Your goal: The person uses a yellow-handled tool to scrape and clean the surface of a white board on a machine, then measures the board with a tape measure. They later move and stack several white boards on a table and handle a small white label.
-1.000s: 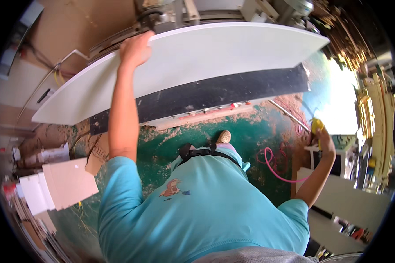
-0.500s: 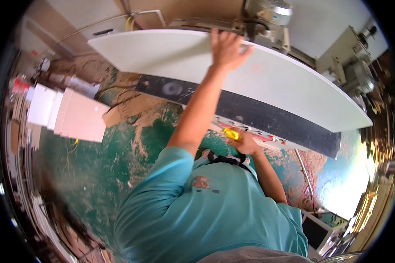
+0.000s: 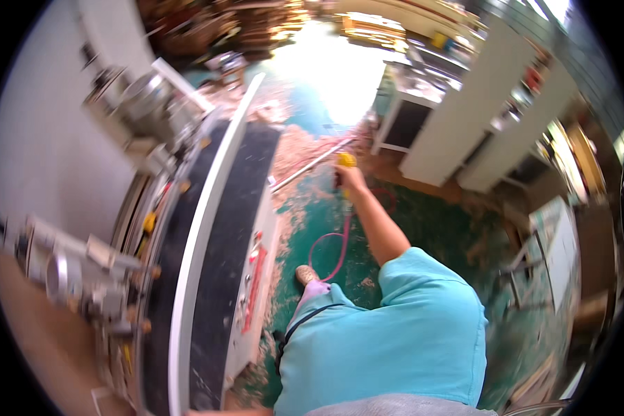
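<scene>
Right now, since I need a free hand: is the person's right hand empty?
No, the right hand holds a yellow-topped tool, with a pink hose looping below it.

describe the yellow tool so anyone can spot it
From the black bench, look right across the green floor to the right hand. The tool is in its grip; bright yellow sets it apart from the pale pole and pink hose.

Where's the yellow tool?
Head view, upper middle: the yellow tool is in the right hand, near the white pole and above the pink hose.
</scene>
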`<state>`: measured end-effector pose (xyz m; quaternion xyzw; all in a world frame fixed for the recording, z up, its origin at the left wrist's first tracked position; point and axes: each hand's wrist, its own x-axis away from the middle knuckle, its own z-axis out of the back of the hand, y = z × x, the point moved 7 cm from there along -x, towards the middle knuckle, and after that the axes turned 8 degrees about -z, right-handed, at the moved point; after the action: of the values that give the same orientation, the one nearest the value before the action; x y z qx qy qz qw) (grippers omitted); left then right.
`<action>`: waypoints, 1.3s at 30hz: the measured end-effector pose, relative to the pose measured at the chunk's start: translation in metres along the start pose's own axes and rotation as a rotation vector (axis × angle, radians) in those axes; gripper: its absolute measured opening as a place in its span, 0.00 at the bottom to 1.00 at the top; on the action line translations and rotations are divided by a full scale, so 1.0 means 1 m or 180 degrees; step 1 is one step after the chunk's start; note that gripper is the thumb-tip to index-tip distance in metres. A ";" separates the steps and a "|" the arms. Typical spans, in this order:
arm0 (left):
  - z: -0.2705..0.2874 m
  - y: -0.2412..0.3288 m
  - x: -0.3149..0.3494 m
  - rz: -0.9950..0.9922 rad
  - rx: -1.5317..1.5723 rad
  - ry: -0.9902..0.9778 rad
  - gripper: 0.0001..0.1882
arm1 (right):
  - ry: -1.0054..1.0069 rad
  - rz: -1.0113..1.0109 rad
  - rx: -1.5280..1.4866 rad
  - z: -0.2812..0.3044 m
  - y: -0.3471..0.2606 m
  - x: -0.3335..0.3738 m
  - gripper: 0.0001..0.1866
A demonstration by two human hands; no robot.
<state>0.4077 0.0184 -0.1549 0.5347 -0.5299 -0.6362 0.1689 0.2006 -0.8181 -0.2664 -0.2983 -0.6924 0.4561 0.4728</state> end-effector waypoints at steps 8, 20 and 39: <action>-0.011 -0.065 0.176 0.1312 -0.0241 -0.2436 0.42 | -0.0812 -0.0997 -0.0971 -0.132 0.063 0.064 0.21; 0.205 -0.192 0.169 0.3935 0.0434 0.0446 0.28 | 0.0610 -0.1052 -0.1037 -0.122 0.204 0.024 0.15; 0.175 -0.311 0.129 0.4196 0.0420 0.0364 0.27 | -0.1224 -0.1645 0.1573 -0.248 0.210 0.011 0.28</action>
<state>0.3185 0.1228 -0.5088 0.1408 -0.7740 -0.3366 0.5175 0.4229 -0.6368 -0.4204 0.0990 -0.6899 0.5225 0.4911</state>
